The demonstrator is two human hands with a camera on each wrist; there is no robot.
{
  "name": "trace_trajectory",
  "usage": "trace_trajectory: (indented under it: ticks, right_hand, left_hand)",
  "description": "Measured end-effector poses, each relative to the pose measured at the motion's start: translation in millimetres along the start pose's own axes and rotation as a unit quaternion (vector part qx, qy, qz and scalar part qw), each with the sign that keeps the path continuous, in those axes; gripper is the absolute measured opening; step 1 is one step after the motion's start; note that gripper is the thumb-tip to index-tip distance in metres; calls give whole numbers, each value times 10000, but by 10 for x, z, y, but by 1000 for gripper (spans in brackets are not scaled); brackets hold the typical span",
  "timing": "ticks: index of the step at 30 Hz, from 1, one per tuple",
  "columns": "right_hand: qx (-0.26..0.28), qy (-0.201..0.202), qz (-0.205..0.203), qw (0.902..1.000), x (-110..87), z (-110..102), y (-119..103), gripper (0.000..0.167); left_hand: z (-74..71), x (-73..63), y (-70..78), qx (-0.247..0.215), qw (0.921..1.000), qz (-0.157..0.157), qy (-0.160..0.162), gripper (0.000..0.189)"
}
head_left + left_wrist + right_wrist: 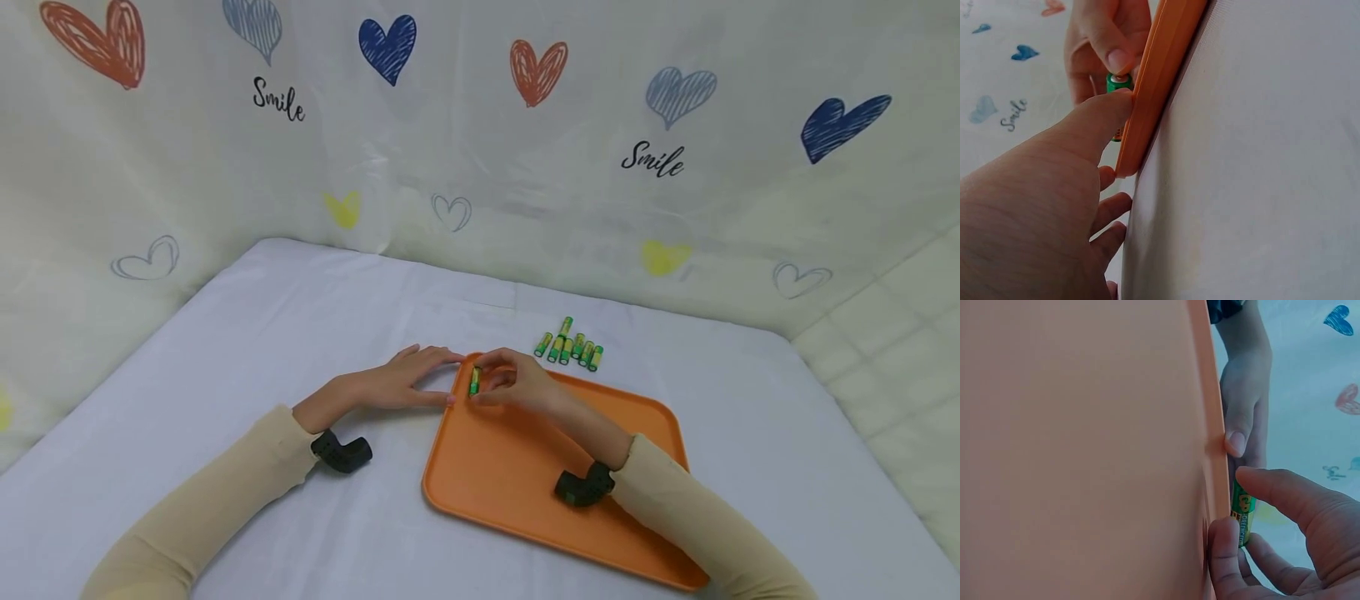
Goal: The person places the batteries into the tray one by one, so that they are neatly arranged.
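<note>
Between the thumb and fingers of my right hand (527, 388) is a green and yellow battery (475, 381), pinched by its ends. The right wrist view shows the label of this battery (1245, 509) facing the camera. It is over the far left corner of an orange tray (510, 483), just inside the rim. My left hand (401, 383) is at the tray's left edge, fingers spread and fairly straight, with its thumb and index fingertip at the rim. In the left wrist view its thumb partly hides the battery (1119, 82).
Several more green and yellow batteries (566, 351) lie grouped on the white tablecloth (360, 292) beyond the tray's far edge. Behind the table hangs a pale curtain (465, 150) printed with hearts. Black devices sit on both wrists, the left device (342, 452) beside the tray.
</note>
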State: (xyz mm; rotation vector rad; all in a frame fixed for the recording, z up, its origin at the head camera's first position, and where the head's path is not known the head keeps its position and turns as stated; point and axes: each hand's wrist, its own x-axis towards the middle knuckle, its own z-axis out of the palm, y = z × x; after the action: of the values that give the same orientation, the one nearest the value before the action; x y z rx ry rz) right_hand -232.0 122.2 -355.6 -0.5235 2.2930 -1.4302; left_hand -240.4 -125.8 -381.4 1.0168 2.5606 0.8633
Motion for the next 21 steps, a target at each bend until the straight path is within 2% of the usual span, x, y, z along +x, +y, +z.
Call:
trace_trajectory:
  ticks: [9, 13, 21]
  right_hand:
    - [308, -266, 59, 9992, 47, 73, -6, 49]
    - [422, -263, 44, 9988, 63, 105, -13, 50]
    - [544, -213, -181, 9981, 70, 146, -25, 49]
  left_hand:
    - [-4, -12, 19, -45, 9999, 108, 1, 68]
    - [-1, -12, 1, -44, 9998, 182, 3, 68]
    - [-1, -9, -2, 0, 9999, 110, -7, 67]
